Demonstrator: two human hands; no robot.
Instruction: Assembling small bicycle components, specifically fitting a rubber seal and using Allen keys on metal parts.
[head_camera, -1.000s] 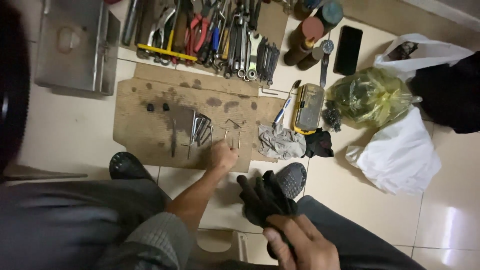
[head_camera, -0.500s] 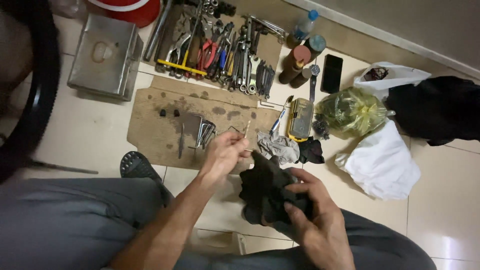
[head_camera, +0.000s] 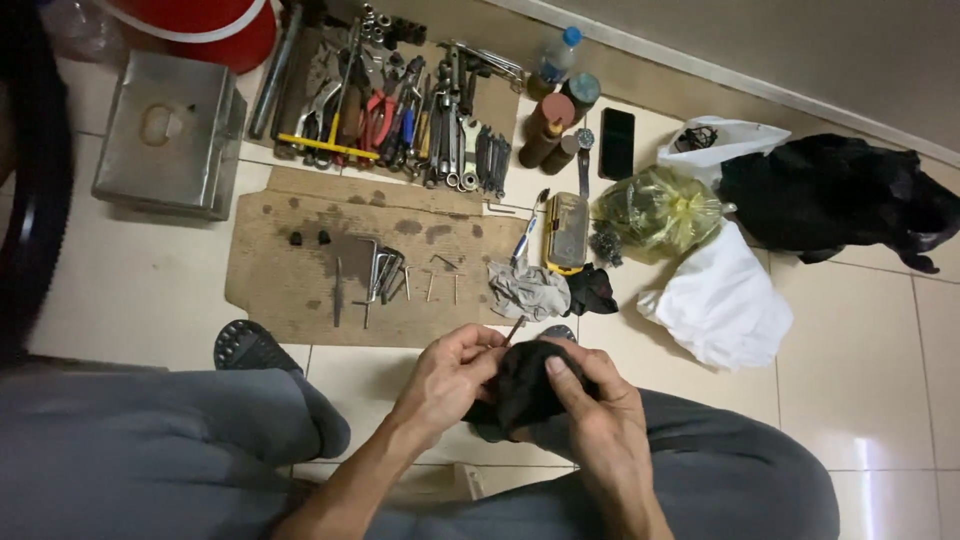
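My left hand (head_camera: 448, 378) pinches a small thin metal bolt (head_camera: 513, 329) whose tip sticks up between the fingers. My right hand (head_camera: 590, 400) grips a bunched black cloth (head_camera: 522, 385) pressed against that piece. Both hands meet above my grey-trousered knees. Just beyond them lies a stained cardboard sheet (head_camera: 290, 280) with a set of hex keys (head_camera: 383, 272) and several small bolts on it.
A row of pliers and wrenches (head_camera: 400, 110) lies at the back, beside a metal box (head_camera: 170, 135) and a red bucket (head_camera: 200, 25). To the right are a grey rag (head_camera: 528, 290), a phone (head_camera: 616, 143), a yellow bag (head_camera: 660, 210), a white bag (head_camera: 720, 300) and black cloth (head_camera: 830, 195).
My left hand came back from the cardboard with a small metal piece. My right hand rose with the black cloth, and the two now meet over my knees.
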